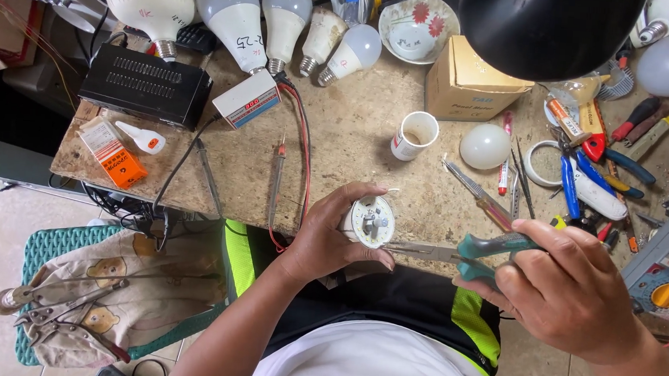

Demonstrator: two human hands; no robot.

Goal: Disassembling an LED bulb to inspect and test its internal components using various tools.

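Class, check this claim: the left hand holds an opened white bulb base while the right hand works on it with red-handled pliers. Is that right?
Not quite. The head view shows teal-handled needle-nose pliers, not red-handled ones, in the right hand. The left hand does hold the opened white bulb base.

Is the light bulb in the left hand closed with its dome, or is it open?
Open. The bulb in the left hand has no dome: its round white board faces up, bare. The pliers in the right hand reach its edge.

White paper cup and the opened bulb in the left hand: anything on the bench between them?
Head view: nothing. The bench is bare between the paper cup and the opened bulb.
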